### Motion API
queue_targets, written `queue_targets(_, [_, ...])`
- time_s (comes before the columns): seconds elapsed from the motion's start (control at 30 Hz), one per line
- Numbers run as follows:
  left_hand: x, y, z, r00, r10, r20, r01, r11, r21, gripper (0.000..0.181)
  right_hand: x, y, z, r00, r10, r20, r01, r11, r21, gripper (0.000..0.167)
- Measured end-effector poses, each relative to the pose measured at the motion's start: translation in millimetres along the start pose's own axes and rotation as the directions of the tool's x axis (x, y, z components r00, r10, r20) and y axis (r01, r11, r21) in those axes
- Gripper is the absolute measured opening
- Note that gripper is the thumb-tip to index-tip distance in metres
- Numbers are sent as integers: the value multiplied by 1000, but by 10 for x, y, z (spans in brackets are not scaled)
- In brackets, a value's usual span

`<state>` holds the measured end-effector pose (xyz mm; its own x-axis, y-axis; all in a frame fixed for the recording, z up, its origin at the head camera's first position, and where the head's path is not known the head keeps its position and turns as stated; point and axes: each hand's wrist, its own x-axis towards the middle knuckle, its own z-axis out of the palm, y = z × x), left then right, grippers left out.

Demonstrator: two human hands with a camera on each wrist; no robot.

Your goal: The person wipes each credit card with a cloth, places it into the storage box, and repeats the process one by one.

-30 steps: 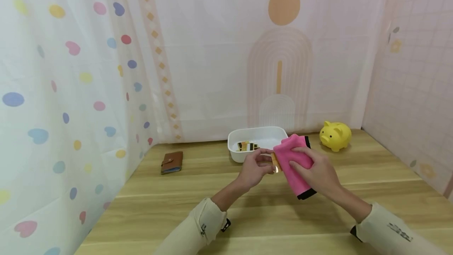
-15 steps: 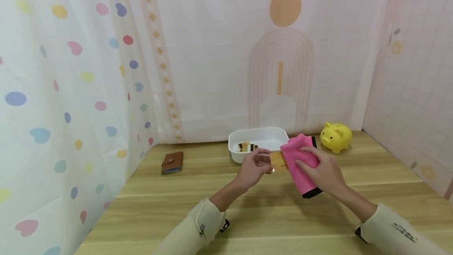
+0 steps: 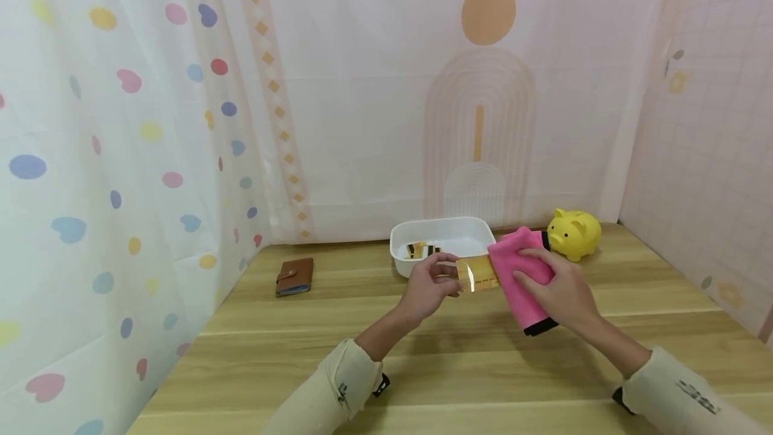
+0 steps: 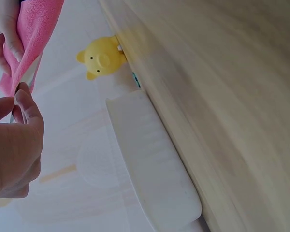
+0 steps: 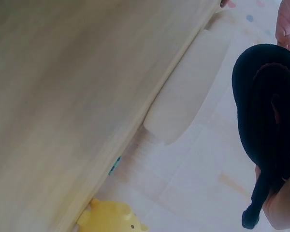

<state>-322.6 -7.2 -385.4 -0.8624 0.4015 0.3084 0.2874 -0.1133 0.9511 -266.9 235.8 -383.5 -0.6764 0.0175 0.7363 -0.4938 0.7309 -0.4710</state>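
Note:
In the head view my left hand (image 3: 427, 289) pinches the left edge of a shiny orange-gold card (image 3: 476, 274), held up above the table. Its other end goes into a folded pink cloth (image 3: 518, 284) with black edging, which my right hand (image 3: 563, 293) grips between thumb and fingers. The left wrist view has the left thumb and fingertips (image 4: 26, 104) close against the cloth, where the card shows only as a thin edge. The cloth's dark folded edge (image 5: 261, 111) hides much of the right hand in the right wrist view.
Behind the hands stands a white tub (image 3: 468, 242) with several small yellow, black and white pieces (image 3: 423, 251) inside. A yellow piggy bank (image 3: 574, 233) is at the back right, a brown snap wallet (image 3: 294, 276) at the left. A small teal item (image 4: 136, 80) lies between pig and tub.
My right hand has moved right with the cloth, away from the left hand. More of the orange-gold card now shows between them. The left hand has hardly moved and still pinches the card.

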Motion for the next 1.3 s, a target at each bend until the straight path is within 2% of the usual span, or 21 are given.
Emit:
queue_targets(0.27, [-10, 2, -19, 1000, -6, -20, 5, 999, -32, 37, 9, 33, -19, 1000, 15, 6, -14, 1000, -13, 30])
queue_targets(0.57, [-16, 11, -64, 998, 45, -47, -46, 999, -25, 30, 49, 54, -73, 999, 34, 0, -34, 999, 11, 30])
queue_targets(0.67, [-20, 28, -74, 998, 45, -48, -46, 999, -13, 30, 52, 57, -89, 999, 46, 2, -46, 999, 12, 31])
queue_targets(0.87, [-29, 35, -88, 1000, 22, -17, -22, 1000, -18, 31, 34, 63, -90, 998, 64, 7, -64, 998, -1, 32])
queue_targets(1.07, [-32, 18, -95, 997, 66, 29, -67, 997, 42, 32, 32, 50, -86, 998, 60, 5, -60, 998, 3, 32])
queue_targets(1.17, [-28, 6, -97, 998, 55, 10, -55, 997, 49, 33, 24, 46, -83, 998, 62, 9, -62, 998, 3, 31])
queue_targets(1.3, [-12, -10, -94, 997, 51, -60, -47, 996, 70, 23, 14, 44, -84, 998, 61, 12, -61, 998, 7, 30])
